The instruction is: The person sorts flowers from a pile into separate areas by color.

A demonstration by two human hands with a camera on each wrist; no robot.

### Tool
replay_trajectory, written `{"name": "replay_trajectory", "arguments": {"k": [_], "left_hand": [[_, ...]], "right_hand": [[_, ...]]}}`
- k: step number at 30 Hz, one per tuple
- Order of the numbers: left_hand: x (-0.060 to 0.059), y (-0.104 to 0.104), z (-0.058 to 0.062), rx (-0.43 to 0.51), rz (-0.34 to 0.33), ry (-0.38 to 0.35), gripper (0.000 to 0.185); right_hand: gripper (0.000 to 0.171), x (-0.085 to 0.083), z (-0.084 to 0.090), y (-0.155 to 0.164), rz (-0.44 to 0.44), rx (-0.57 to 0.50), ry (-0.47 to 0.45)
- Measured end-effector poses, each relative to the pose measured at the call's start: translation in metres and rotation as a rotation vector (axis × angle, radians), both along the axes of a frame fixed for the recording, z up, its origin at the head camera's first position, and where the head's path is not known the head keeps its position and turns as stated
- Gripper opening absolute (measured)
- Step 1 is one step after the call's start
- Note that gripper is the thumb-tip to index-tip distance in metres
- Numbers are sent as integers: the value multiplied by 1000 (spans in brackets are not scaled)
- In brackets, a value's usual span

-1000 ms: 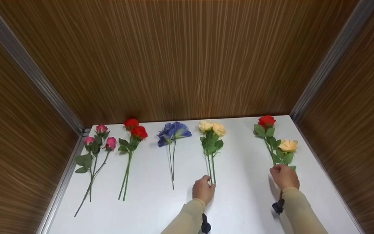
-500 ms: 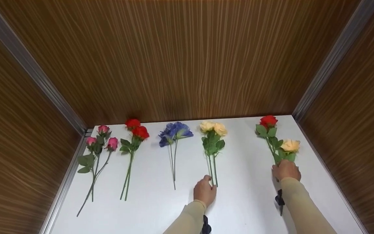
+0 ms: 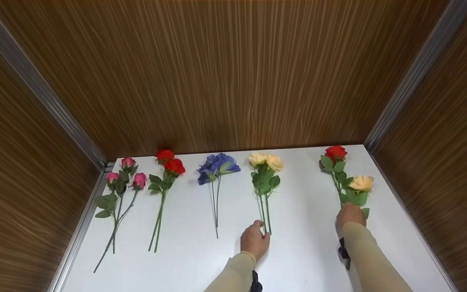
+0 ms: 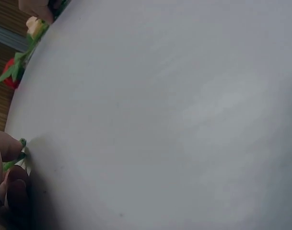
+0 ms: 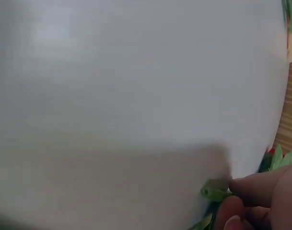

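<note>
On the white table (image 3: 302, 255) lie several bunches of artificial flowers. My left hand (image 3: 260, 229) pinches the lower stem ends of the cream rose pair (image 3: 266, 161); in the left wrist view its fingers (image 4: 9, 163) curl round the green stem tips (image 4: 22, 143). My right hand (image 3: 349, 210) grips the stems of a red rose (image 3: 335, 152) and a single cream rose (image 3: 361, 183) at the right. In the right wrist view its fingers (image 5: 261, 201) pinch a green stem (image 5: 214, 193).
Left of the hands lie blue flowers (image 3: 217, 164), two red roses (image 3: 170, 162) and pink rosebuds (image 3: 126, 172). Brown wood-grain walls (image 3: 225, 73) with metal corner strips close in the table on three sides.
My right hand has slid a little away from me along the stems, toward the leaves. The left hand has stayed at the cream rose stem ends.
</note>
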State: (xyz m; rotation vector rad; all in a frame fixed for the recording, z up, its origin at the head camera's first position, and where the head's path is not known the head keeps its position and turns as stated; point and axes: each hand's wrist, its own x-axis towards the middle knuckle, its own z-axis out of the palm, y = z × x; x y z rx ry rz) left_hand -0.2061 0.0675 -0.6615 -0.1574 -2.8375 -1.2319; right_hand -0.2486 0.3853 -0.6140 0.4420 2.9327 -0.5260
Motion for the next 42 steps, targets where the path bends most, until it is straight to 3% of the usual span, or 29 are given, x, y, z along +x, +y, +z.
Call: {"name": "replay_trajectory", "arguments": {"k": [3, 15, 23, 29, 35, 42], "left_hand": [[0, -3, 0, -2, 14, -3, 29], [1, -10, 0, 14, 27, 18, 30], [7, -10, -2, 36, 21, -10, 31], [8, -13, -4, 89, -10, -2, 30], [7, -21, 1, 244, -63, -55, 23], [8, -33, 17, 371, -120, -99, 16]], "right_hand": [[17, -3, -1, -9, 41, 48, 17], [12, -14, 3, -28, 49, 127, 48], [18, -10, -3, -31, 47, 99, 7], [13, -11, -3, -22, 112, 108, -5], [23, -5, 9, -4, 38, -70, -34], [28, 7, 38, 1, -61, -352, 64]]}}
